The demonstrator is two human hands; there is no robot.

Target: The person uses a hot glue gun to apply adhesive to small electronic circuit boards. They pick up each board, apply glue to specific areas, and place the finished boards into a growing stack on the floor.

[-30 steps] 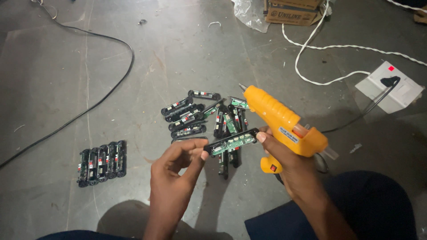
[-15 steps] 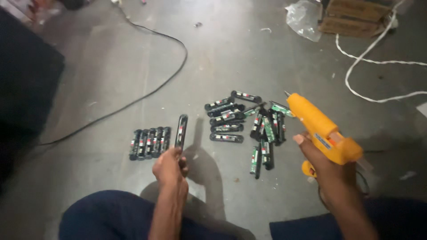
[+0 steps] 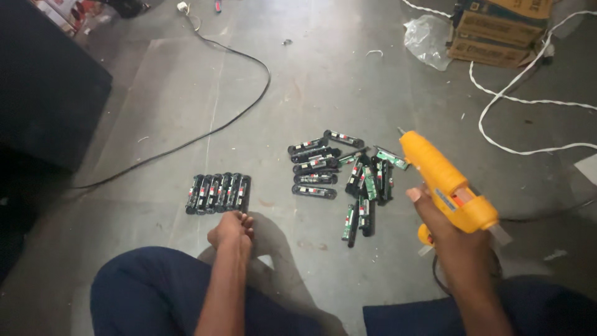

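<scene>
The left hand (image 3: 231, 229) rests low over the concrete floor (image 3: 323, 81), fingers curled together and holding nothing, its fingertips touching or just short of the near edge of a tidy row of black circuit-board strips (image 3: 217, 193); contact cannot be told for sure. The right hand (image 3: 451, 233) is closed around the handle of a yellow hot glue gun (image 3: 444, 180), its nozzle pointing up and away toward a loose pile of the same strips (image 3: 345, 177) lying just left of it. The work appears to be between pieces: one strip looks freshly set at the right end of the row, and the fitting move would be for the free hand to cross to the pile, a short reach over bare floor. The person's knees in dark blue trousers (image 3: 149, 292) frame the near edge. A black cable (image 3: 205, 134) curves beyond the row, a white cord (image 3: 516, 99) loops at the right, and a cardboard box (image 3: 497, 31) with a clear plastic bag (image 3: 426, 40) sits at the far right corner. A dark block (image 3: 43, 87) stands at the left.
</scene>
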